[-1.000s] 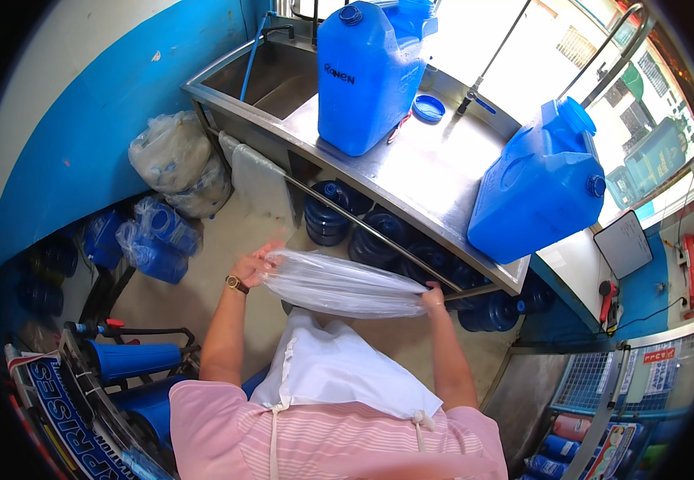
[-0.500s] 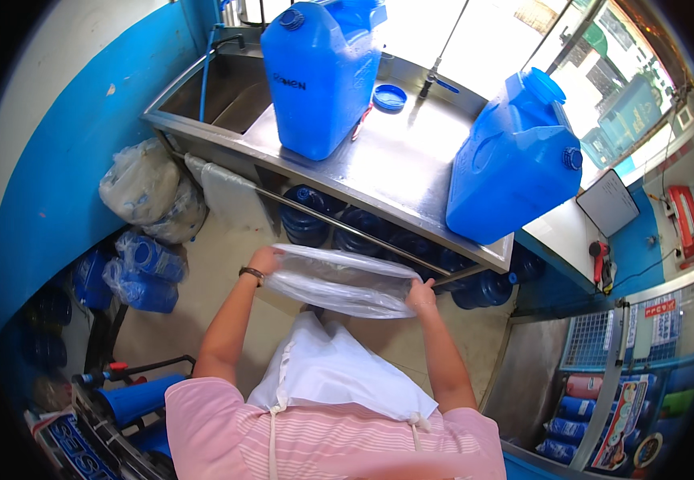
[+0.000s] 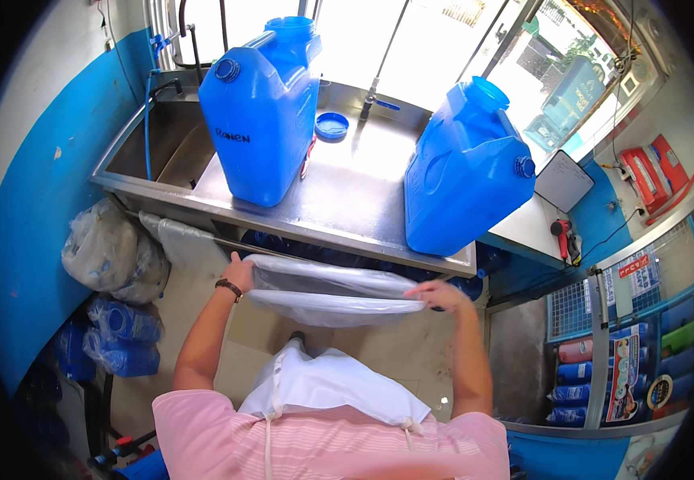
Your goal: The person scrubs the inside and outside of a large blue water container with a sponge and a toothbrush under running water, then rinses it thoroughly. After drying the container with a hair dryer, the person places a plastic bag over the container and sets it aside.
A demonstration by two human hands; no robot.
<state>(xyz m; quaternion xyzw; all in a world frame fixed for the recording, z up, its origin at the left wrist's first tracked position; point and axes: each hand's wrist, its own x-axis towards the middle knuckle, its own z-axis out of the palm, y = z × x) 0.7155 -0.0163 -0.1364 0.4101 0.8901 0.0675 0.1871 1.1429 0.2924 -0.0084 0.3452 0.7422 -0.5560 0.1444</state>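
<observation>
A clear plastic bag (image 3: 327,307) is stretched sideways in front of my waist, its mouth spread into a long oval. My left hand (image 3: 239,274), with a dark bracelet at the wrist, grips the bag's left end. At the right end my right hand (image 3: 445,297) pinches the rim, its fingers slightly blurred. Beyond the bag, two blue jerrycans stand on a steel counter (image 3: 347,188). The left jerrycan (image 3: 255,132) has handwriting on its side, and the right jerrycan (image 3: 463,176) has a small side cap. Between them lies a round blue lid (image 3: 332,126).
A sink basin (image 3: 183,152) with a blue hose is at the counter's left end. Another plastic sheet (image 3: 191,244) hangs from the rail below. Bagged containers (image 3: 127,328) sit on the floor at left. A red heat gun (image 3: 560,232) lies at right, by a shelf cabinet (image 3: 603,352).
The bag's mouth has widened as my hands moved farther apart. My right hand has shifted its hold on the rim. The view has turned, so the counter appears lower and farther left.
</observation>
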